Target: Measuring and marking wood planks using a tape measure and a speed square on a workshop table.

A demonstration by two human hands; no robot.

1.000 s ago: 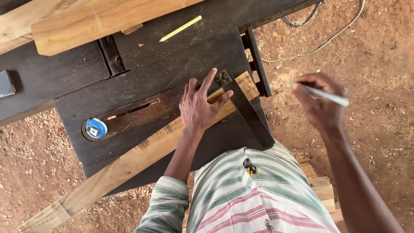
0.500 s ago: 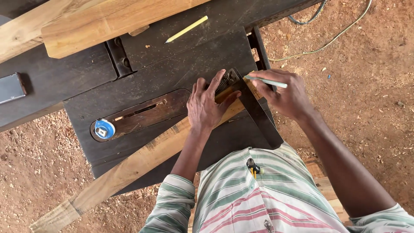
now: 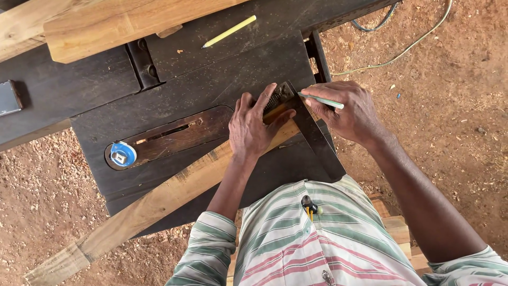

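Right hand (image 3: 349, 114) grips pencil (image 3: 321, 100); left hand (image 3: 254, 127) presses flat on square (image 3: 312, 132).

Reddish dirt ground (image 3: 455, 122) strewn with sawdust and wood chips fills the right side and lower left of the frame. A dark, worn table-saw bench (image 3: 211, 85) spans the upper middle. Thick timber beams (image 3: 106, 26) lie along the top left. Cables (image 3: 402, 50) trail across the upper right in even daylight.
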